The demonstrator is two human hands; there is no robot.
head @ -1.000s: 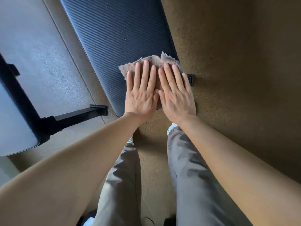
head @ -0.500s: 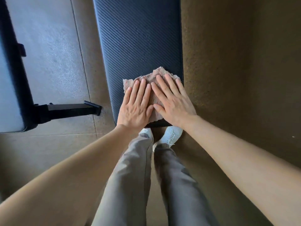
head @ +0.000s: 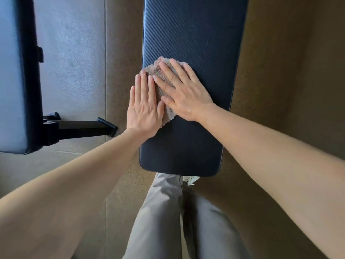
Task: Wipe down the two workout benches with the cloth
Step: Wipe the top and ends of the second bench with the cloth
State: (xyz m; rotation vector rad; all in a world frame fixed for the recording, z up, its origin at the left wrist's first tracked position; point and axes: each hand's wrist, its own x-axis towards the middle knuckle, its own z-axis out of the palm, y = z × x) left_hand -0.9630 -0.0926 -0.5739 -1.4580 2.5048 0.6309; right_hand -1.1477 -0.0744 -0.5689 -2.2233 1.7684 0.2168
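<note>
A dark textured workout bench (head: 201,34) runs away from me at centre. A fluffy beige cloth (head: 162,71) lies bunched on its left side. My left hand (head: 143,107) presses flat on the cloth at the bench's left edge, fingers straight. Beside it, my right hand (head: 182,88) lies flat over the cloth, fingers spread and angled to the upper left. Most of the cloth is hidden under both hands. A second bench (head: 13,75) with a smooth pad stands at the far left.
The second bench's black foot bar (head: 84,127) sticks out toward the centre bench. Brown speckled floor (head: 289,71) lies to the right, a grey mat (head: 74,53) between the benches. My grey trouser legs (head: 160,212) stand at the bench's near end.
Both hands have slid the cloth away from the bench's near end and toward its left edge. More of the near end of the pad now shows.
</note>
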